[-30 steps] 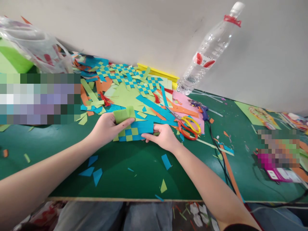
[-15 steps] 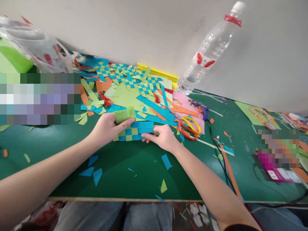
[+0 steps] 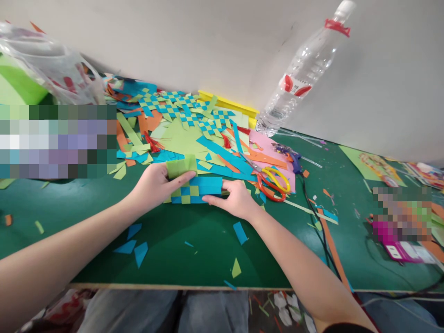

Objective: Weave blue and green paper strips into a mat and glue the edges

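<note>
A small blue and green woven paper piece (image 3: 190, 190) is held above the green table's front part, between both hands. My left hand (image 3: 160, 181) pinches its left side, thumb on top, with green paper strips (image 3: 181, 165) folded up and standing over the fingers. My right hand (image 3: 236, 198) grips the plain blue strips at the right end, thumb in front and the other fingers behind, partly hidden. Scissors (image 3: 272, 182) with orange and yellow handles lie just beyond my right hand.
Finished-looking checkered paper weaves (image 3: 187, 111) and loose strips pile up at the back. A plastic bottle (image 3: 301, 69) stands by the wall. A blue glue gun (image 3: 294, 163) trails a black cable (image 3: 321, 231) on the right. Paper scraps (image 3: 140, 254) dot the table (image 3: 194, 245).
The right fingers have shifted slightly on the blue strips, the fingertips below now tucked out of sight. Otherwise the hands and the weave hold nearly the same place.
</note>
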The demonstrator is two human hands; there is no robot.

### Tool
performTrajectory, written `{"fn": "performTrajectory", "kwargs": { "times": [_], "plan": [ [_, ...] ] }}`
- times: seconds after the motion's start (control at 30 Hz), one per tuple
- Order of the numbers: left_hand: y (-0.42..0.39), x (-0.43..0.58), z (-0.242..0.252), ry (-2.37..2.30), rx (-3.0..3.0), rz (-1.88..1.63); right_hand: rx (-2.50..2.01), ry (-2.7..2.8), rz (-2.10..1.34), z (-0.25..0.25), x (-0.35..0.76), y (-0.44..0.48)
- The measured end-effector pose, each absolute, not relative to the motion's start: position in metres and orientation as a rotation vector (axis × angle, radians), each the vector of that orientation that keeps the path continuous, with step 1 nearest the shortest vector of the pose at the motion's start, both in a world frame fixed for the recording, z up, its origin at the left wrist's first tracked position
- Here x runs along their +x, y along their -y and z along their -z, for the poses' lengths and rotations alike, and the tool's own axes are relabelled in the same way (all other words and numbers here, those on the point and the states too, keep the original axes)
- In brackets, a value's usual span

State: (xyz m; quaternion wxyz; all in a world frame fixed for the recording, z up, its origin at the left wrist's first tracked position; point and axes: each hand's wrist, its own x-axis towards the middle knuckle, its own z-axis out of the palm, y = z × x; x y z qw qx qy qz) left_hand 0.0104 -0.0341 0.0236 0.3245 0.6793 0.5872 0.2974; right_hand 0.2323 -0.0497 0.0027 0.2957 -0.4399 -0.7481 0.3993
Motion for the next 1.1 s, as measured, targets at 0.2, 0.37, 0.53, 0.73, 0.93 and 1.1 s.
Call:
{"fn": "performTrajectory", "kwargs": {
  "times": [0.2, 0.37, 0.53, 0.73, 0.93, 1.1],
  "plan": [
    [0.033, 0.0107, -0.0204, -1.562, 1.798, -0.758, -1.158, 1.97, -1.141, -0.0035, 0.2323, 0.0496],
    [0.0333, 0.0106, -0.0214, -1.543, 1.805, -0.757, -1.172, 1.972, -1.126, -0.005, 0.2316, 0.0487],
    [0.0323, 0.0093, -0.02, -1.538, 1.816, -0.762, -1.17, 2.009, -1.127, -0.0053, 0.2317, 0.0493],
    [0.031, 0.0105, -0.0205, -1.523, 1.837, -0.76, -1.185, 1.995, -0.967, -0.0046, 0.2325, 0.05],
    [0.0321, 0.0104, -0.0218, -1.516, 1.832, -0.786, -1.232, 2.029, -0.856, -0.0015, 0.2343, 0.0477],
    [0.0319, 0.0104, -0.0208, -1.517, 1.836, -0.782, -1.244, 2.046, -0.882, -0.0017, 0.2341, 0.0485]
  ]
}}
